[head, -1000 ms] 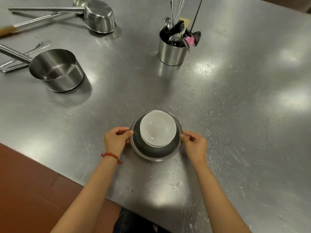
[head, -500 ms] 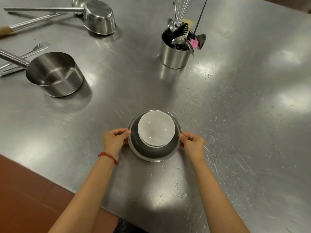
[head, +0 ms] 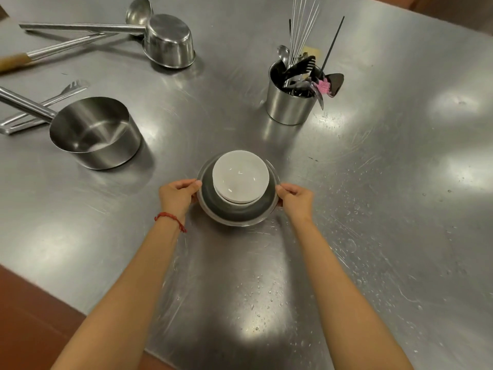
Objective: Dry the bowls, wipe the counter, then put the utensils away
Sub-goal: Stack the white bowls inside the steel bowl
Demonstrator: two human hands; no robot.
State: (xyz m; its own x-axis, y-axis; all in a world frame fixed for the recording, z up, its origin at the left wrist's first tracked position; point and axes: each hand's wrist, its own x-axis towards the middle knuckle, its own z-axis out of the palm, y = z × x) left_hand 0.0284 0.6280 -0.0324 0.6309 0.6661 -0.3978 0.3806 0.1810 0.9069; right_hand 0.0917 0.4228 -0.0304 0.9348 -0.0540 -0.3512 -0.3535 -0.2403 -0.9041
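Both hands, left (head: 178,195) and right (head: 295,199), fingers curled, gripping steel bowl (head: 237,213) rim; white bowls (head: 240,176) nested inside, on counter (head: 373,209).

A scratched steel table (head: 386,182) fills the view, catching bright overhead glare; reddish-brown floor (head: 29,316) shows at lower left.

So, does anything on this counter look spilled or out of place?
Yes: water drops lie scattered on the counter, mostly right of the bowls. One pot lies on its side.
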